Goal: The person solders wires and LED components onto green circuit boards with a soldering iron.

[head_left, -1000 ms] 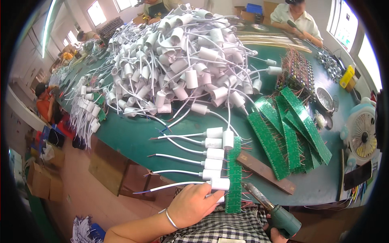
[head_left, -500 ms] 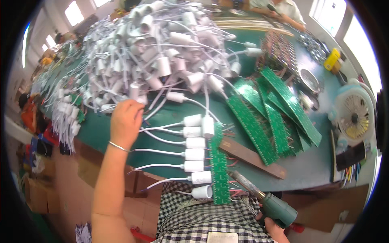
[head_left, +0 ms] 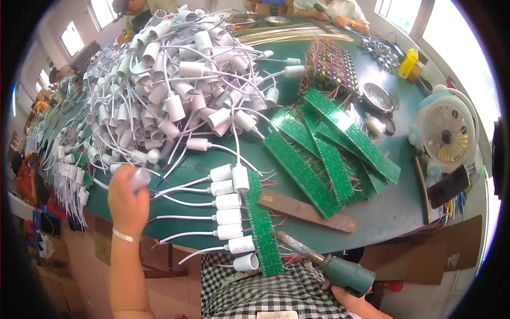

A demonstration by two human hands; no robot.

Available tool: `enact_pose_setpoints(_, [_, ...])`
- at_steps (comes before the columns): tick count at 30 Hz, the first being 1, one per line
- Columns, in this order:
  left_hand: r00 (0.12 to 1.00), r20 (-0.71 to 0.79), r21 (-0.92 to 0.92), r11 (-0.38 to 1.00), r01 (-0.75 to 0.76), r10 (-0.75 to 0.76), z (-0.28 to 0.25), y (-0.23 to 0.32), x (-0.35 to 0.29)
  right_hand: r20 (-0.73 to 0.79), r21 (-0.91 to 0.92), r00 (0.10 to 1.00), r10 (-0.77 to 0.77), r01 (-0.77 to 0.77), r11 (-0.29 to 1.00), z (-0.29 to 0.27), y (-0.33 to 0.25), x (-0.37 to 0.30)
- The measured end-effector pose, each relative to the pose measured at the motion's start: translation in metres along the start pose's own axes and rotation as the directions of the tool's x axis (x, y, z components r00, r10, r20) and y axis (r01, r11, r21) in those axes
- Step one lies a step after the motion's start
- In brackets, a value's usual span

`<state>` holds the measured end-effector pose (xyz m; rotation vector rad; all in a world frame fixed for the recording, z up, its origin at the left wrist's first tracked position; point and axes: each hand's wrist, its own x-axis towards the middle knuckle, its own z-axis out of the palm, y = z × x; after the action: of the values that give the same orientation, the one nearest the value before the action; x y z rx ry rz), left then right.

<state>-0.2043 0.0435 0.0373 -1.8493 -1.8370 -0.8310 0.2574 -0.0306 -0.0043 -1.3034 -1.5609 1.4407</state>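
Nearest you, at 6 o'clock: checked cloth [head_left: 265, 295] over your lap, table edge running across just above it. Your right hand [head_left: 353, 302] sits low at 5 o'clock, mostly cut off by the frame; fingers wrapped around the green handle of a soldering iron [head_left: 324, 263], its metal barrel pointing up toward 10 o'clock and its tip reaching the near table edge.

A narrow green circuit strip [head_left: 261, 226] runs from the near edge away from you, its lower end overhanging the lap. A row of white lamp sockets [head_left: 228, 216] lies against its left side, touching it, each with a white cord trailing off toward 9 o'clock. The lowest socket hangs past the table edge.

Your left hand [head_left: 127, 199] at 9 o'clock is raised over the left table edge, bracelet on the wrist, fingers closed on a white socket [head_left: 141, 176], blurred. Bare green table [head_left: 175, 204] between that hand and the socket row, crossed only by cords.

Right of the strip: a brown flat bar [head_left: 308, 211] lying aslant, then open table toward 3 o'clock up to a small white fan [head_left: 445, 135] near the right edge.

Further out, at 1 o'clock, a fan of overlapping green circuit boards [head_left: 332, 149]. At 11 to 12 o'clock, a big pile of white sockets and cords [head_left: 170, 90] fills the table, spilling over the left edge. Far end: other people's hands at work, small.
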Motion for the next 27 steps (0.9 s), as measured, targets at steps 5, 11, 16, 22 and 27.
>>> enact_pose_setpoints(5, [0.863,0.448,-0.369,0.928,-0.061,0.235,-0.049,0.088,-0.026,-0.024,0.072,1.0,-0.015,0.017,0.997,0.001,0.007,-0.003])
enact_pose_setpoints(11, [0.909,0.385,-0.403,0.915,0.013,0.157,-0.002,0.135,-0.124,-0.02,0.136,1.0,0.02,-0.017,0.991,0.006,0.015,-0.002])
enact_pose_setpoints(16, [0.926,0.278,-0.392,0.91,-0.133,0.255,-0.012,0.137,-0.107,-0.066,0.031,0.986,0.152,-0.15,0.988,-0.003,0.002,-0.005])
enact_pose_setpoints(22, [0.774,0.228,-0.233,0.804,-0.546,0.591,-0.016,0.134,-0.007,-0.254,0.295,0.953,0.167,-0.088,0.951,0.002,0.006,-0.01])
enact_pose_setpoints(27, [0.769,0.039,-0.122,0.767,-0.63,0.638,0.022,0.142,0.037,-0.367,0.404,0.918,0.151,0.012,0.915,0.009,0.009,-0.014])
